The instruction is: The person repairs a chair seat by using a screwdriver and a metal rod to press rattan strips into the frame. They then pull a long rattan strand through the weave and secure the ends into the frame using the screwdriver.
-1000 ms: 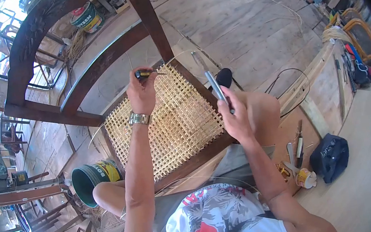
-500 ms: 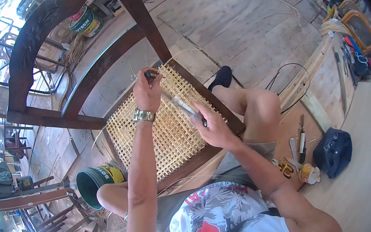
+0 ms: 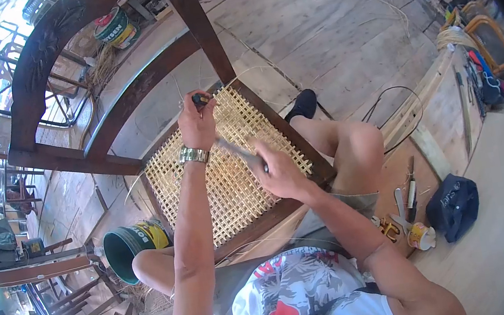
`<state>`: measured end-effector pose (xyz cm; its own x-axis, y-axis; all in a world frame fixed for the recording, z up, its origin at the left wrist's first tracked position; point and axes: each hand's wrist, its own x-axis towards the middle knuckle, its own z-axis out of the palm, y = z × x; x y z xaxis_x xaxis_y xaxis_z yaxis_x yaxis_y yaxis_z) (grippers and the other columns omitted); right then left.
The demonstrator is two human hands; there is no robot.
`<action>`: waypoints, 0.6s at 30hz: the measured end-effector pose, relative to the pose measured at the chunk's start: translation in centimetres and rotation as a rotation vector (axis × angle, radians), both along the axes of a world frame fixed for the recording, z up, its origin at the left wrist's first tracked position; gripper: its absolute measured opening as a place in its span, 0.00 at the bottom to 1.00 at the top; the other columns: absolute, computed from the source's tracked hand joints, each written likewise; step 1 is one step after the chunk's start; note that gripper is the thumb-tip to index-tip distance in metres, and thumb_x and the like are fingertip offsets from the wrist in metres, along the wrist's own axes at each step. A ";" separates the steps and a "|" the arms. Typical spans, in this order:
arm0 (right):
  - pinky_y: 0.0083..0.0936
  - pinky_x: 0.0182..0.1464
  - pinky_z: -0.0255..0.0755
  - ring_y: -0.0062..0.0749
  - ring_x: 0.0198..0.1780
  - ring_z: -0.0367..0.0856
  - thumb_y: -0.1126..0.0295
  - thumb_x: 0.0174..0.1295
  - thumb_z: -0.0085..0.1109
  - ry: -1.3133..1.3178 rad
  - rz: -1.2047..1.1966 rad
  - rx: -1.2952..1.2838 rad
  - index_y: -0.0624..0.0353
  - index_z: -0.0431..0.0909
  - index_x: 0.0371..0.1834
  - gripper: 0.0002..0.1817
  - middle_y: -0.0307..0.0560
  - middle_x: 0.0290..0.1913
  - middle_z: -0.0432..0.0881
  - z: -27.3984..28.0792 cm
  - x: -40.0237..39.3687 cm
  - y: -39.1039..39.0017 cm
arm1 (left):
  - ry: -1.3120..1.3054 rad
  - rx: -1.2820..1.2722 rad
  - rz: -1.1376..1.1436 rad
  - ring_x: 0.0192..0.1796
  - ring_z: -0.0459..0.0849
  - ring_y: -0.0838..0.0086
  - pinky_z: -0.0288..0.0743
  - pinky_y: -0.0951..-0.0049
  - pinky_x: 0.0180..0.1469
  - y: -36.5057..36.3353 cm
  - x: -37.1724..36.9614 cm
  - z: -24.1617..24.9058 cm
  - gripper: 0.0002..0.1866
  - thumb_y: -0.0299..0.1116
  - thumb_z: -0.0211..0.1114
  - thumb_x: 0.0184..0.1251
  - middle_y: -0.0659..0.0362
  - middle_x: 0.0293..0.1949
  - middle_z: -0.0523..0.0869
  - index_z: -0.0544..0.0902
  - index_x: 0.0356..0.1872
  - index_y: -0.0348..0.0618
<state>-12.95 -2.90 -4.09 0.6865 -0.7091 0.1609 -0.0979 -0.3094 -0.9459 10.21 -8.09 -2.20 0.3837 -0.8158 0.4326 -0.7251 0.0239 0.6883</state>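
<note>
A dark wooden chair point(image 3: 137, 85) lies before me, its woven cane seat point(image 3: 240, 188) facing up. Near the seat's back edge my left hand point(image 3: 197, 121), with a metal watch at the wrist, is closed on a small black-handled tool point(image 3: 200, 99). My right hand point(image 3: 281, 169) grips a hammer-like tool point(image 3: 240, 152) over the middle of the seat. That tool's far end is close to my left hand and blurred. Thin cane strands stick out around the seat's edges.
A green bucket point(image 3: 125, 256) stands left of my knee, another bucket point(image 3: 115, 30) farther back. At right are a dark cap point(image 3: 455, 206), a small cup point(image 3: 420, 237), a knife point(image 3: 411, 198) and yellow clamps point(image 3: 391, 228). A black cable loop point(image 3: 420, 109) lies beyond my knee.
My right hand and its tool have moved left, with the tool's head lower. My left hand has shifted slightly left and still holds the black-handled tool.
</note>
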 end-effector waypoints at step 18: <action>0.47 0.44 0.79 0.55 0.40 0.88 0.73 0.73 0.56 -0.062 -0.331 -0.028 0.65 0.72 0.68 0.21 0.62 0.42 0.85 0.5 -0.2 3.0 | 0.027 -0.046 -0.042 0.35 0.90 0.59 0.80 0.61 0.38 1.1 -1.2 2.4 0.14 0.32 0.75 0.69 0.51 0.33 0.90 0.80 0.50 0.45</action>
<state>-13.14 0.06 -3.57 0.4080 -0.8865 0.2181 -0.1399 -0.2968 -0.9446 9.01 -6.96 0.20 0.3621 -0.8110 0.4595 -0.7038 0.0854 0.7052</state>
